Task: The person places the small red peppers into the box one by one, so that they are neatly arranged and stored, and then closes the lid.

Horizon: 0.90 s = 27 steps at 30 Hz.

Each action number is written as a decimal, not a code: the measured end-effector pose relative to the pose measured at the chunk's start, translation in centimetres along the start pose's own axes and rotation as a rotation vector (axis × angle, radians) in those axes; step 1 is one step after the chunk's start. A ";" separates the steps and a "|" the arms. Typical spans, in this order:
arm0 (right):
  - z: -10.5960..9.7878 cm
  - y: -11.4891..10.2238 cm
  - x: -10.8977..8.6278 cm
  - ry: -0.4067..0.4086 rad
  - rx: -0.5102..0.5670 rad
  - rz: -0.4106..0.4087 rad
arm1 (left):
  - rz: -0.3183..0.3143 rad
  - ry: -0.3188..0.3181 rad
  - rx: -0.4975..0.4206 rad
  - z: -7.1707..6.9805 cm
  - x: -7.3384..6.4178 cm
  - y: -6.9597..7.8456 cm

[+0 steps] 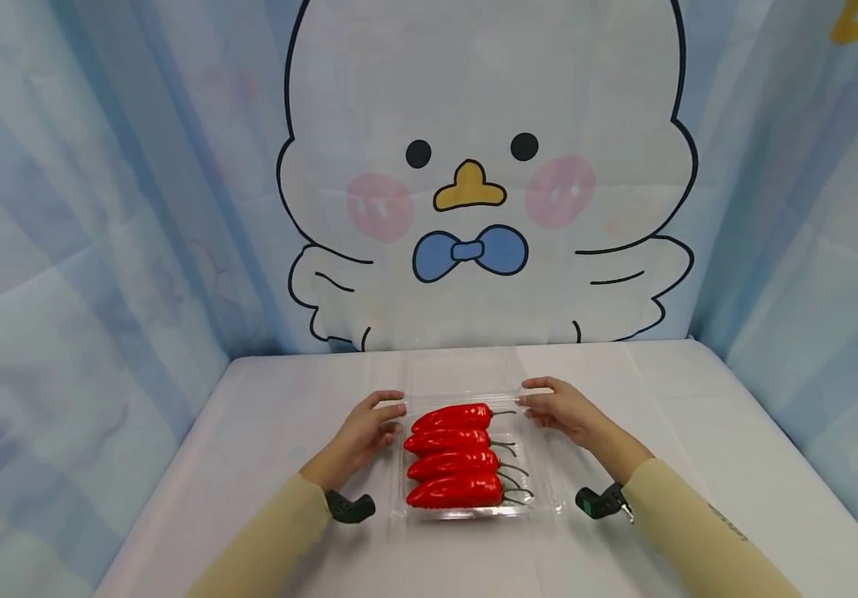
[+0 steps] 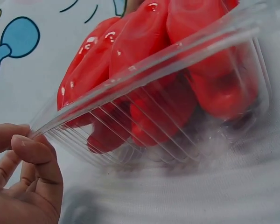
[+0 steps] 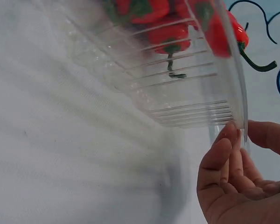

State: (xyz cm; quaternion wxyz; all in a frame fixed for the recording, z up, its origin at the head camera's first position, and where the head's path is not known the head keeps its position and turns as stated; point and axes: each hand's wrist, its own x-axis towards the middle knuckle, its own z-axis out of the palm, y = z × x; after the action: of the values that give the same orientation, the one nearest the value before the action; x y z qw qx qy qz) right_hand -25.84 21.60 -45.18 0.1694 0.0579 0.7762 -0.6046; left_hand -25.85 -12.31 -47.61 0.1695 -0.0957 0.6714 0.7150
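A clear plastic container (image 1: 473, 514) sits on the table with several glossy red peppers (image 1: 453, 465) lying in a row inside, their green stems pointing right. My left hand (image 1: 369, 428) is at its far left corner. In the left wrist view, thumb and forefinger pinch the container's thin rim (image 2: 144, 77). At the far right corner is my right hand (image 1: 566, 411). The right wrist view shows its fingers pinching the ribbed container (image 3: 186, 100) at the rim, with the other fingers loosely bent. A pepper stem (image 3: 257, 64) pokes out over that edge.
The table (image 1: 249, 465) has a white covering. Behind the container, a faint clear sheet, possibly its opened lid (image 1: 462, 370), reaches toward the back edge. Printed curtains (image 1: 473, 307) with a cartoon bird enclose the back and both sides. Dark wrist devices (image 1: 350, 507) hang below both wrists.
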 end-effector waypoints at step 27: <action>-1.6 1.3 -1.7 -0.087 -0.143 -0.148 | 0.114 -0.060 0.075 0.4 -0.8 -0.1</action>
State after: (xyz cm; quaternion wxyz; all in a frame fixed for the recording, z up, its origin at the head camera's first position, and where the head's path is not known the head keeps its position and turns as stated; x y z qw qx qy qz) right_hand -24.19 23.62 -45.48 0.1615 -0.0383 0.8114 -0.5604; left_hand -24.99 -12.02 -47.41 0.1521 -0.0293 0.6966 0.7005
